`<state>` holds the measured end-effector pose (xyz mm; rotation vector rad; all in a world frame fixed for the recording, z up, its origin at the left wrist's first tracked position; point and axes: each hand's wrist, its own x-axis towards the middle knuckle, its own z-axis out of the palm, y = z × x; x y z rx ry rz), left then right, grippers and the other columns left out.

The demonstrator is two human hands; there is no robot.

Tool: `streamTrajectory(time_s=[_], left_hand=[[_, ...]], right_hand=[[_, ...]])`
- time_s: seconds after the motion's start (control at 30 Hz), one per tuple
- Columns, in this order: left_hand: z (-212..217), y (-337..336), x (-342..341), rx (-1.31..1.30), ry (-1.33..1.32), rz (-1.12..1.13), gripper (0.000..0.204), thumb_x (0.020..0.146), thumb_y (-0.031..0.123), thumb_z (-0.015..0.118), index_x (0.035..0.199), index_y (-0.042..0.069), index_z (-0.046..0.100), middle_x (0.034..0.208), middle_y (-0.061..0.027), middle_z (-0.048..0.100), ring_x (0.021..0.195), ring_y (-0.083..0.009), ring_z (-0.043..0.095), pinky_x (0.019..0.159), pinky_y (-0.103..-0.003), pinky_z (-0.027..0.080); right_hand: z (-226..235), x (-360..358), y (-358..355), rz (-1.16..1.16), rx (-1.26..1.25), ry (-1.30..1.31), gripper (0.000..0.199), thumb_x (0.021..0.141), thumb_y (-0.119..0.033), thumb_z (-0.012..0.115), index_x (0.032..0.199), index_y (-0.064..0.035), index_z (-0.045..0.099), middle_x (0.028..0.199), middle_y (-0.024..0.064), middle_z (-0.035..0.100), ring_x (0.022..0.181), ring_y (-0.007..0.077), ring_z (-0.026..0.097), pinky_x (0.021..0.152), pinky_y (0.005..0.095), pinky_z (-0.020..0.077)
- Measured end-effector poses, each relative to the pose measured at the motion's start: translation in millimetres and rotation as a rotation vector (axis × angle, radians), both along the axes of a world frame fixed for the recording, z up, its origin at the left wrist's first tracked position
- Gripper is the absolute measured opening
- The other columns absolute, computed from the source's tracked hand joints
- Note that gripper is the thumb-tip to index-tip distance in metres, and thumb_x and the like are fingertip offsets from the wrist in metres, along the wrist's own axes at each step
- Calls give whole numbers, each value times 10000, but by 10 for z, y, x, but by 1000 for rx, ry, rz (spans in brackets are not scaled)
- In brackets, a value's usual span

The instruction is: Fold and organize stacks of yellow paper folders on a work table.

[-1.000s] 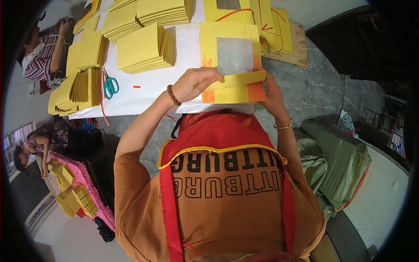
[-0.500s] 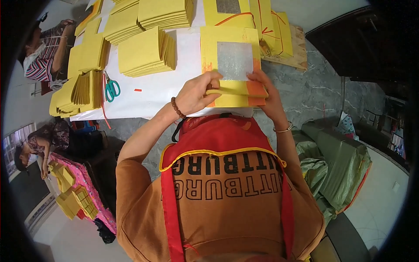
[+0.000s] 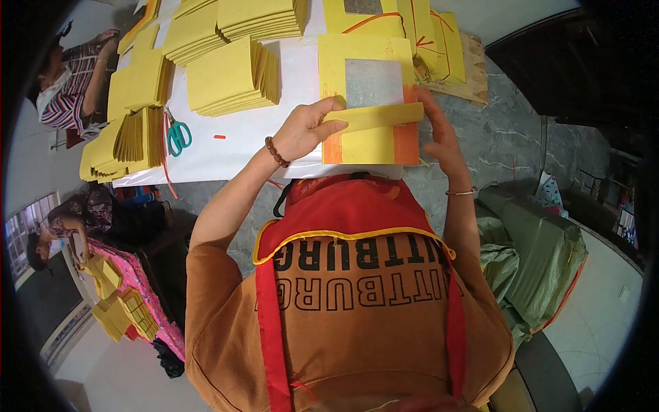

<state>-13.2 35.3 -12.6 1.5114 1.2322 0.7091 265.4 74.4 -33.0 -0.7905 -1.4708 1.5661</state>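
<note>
In front of me at the table's near edge lies a yellow paper sheet (image 3: 364, 147) with a silver-grey rectangle and orange patches on it. A folded or rolled yellow strip of paper (image 3: 384, 117) crosses it, raised over the lower part of the silver rectangle. My left hand (image 3: 305, 130), a brown bead bracelet at the wrist, pinches the strip's left end between thumb and fingers. Beside the strip's right end, my right hand (image 3: 445, 137) is open, fingers stretched out and thumb apart. Whether its fingertips touch the sheet's edge I cannot tell.
Stacks of folded yellow paper (image 3: 233, 75) cover the table's left and far parts. Green-handled scissors (image 3: 179, 137) lie near the left. Bundles tied with red string (image 3: 446, 48) rest on a wooden board (image 3: 473, 69). Two people work at left; green sacks (image 3: 535, 247) stand at right.
My right hand has let go of the paper, moved slightly outward and opened. The strip has risen away from me, still in my left hand, showing more of the sheet below it.
</note>
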Motion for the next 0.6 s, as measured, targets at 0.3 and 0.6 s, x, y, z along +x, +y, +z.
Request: streamTrajectory(time_s=[0.3, 0.6], left_hand=[[282, 0, -152, 374, 108, -207, 615, 743, 115, 677, 1295, 130, 407, 1251, -85, 466, 1186, -293, 375, 933, -434, 323], [203, 32, -40, 1015, 767, -27, 486, 676, 34, 514, 1141, 155, 593, 1144, -39, 555, 955, -238, 496, 794, -356, 384]], right_hand=[[-394, -155, 91, -104, 244, -244, 181, 718, -37, 673, 881, -70, 601, 1285, 100, 497, 1326, 311, 283, 1064, 389, 249], [113, -87, 77, -194, 557, -364, 208, 704, -67, 689, 896, -93, 613, 1250, 102, 523, 1283, 326, 350, 1059, 407, 258]])
